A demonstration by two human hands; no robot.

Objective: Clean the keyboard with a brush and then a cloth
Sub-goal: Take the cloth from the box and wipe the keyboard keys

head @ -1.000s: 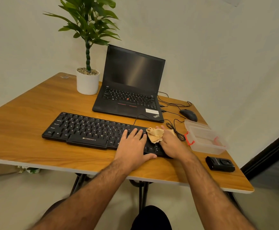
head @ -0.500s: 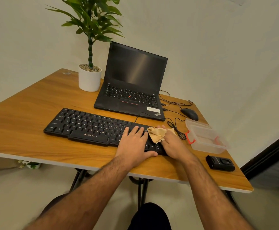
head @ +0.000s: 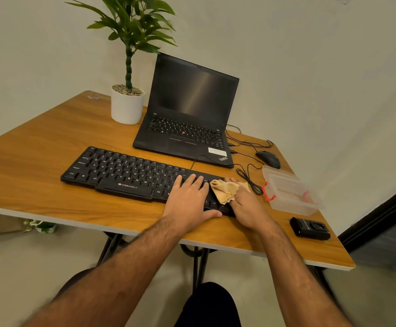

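Observation:
A black keyboard [head: 126,173] lies across the wooden table [head: 39,156]. My left hand [head: 188,199] rests flat on its right part, fingers straight and spread over the keys, thumb at the front edge. My right hand [head: 244,204] presses a crumpled tan cloth [head: 225,191] onto the keyboard's right end; the fingers lie over the cloth and most of it bunches out to their left. No brush shows in the head view.
An open black laptop [head: 187,119] stands behind the keyboard, a potted plant [head: 127,105] to its left. A mouse [head: 269,159] and cables [head: 249,178] lie at the right, then a clear plastic box [head: 289,190] with red clips and a small black device [head: 310,228].
Both hands stay on the keyboard's right end. The right hand has shifted the cloth slightly on the keys. The camera has tilted a little.

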